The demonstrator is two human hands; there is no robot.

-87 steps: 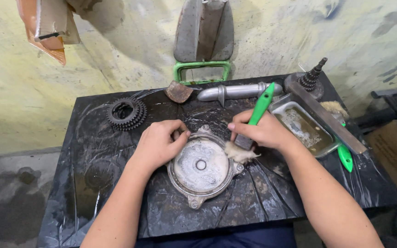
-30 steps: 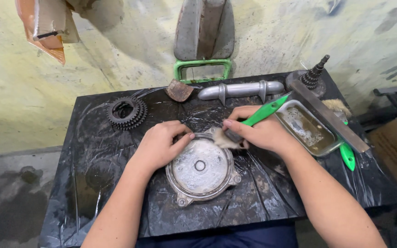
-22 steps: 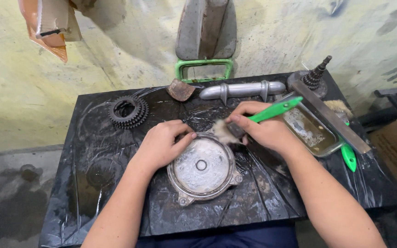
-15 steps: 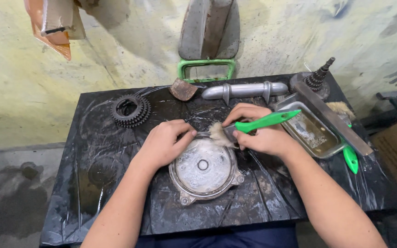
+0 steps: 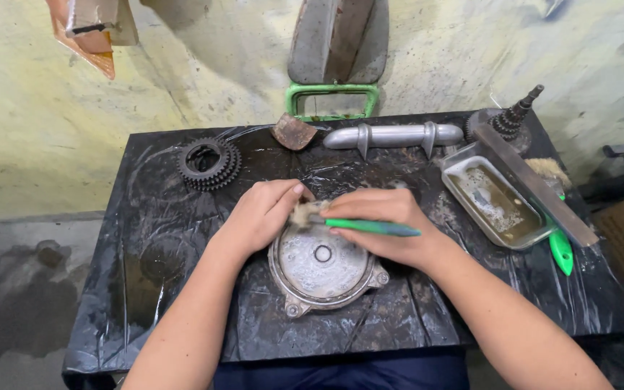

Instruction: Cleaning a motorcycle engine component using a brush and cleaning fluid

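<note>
A round grey metal cover (image 5: 323, 267) with a centre hole lies on the black plastic-covered table (image 5: 146, 245). My left hand (image 5: 258, 213) rests on the cover's upper left rim and steadies it. My right hand (image 5: 388, 227) grips a green-handled brush (image 5: 370, 227) lying almost level, its pale bristles (image 5: 299, 214) pressed on the cover's top edge beside my left fingers.
A dark gear cluster (image 5: 209, 162) sits at the back left. A silver tube (image 5: 395, 135), a rusty scrap (image 5: 292, 131) and a toothed shaft (image 5: 514, 115) lie along the back. A tray of murky liquid (image 5: 496, 202) with a flat metal bar (image 5: 536, 184) across it stands right, beside another green brush (image 5: 560, 249).
The brush has swung from pointing up and right to lying nearly level. Its bristles have moved from the cover's right side to its top left edge. My left hand has stayed put.
</note>
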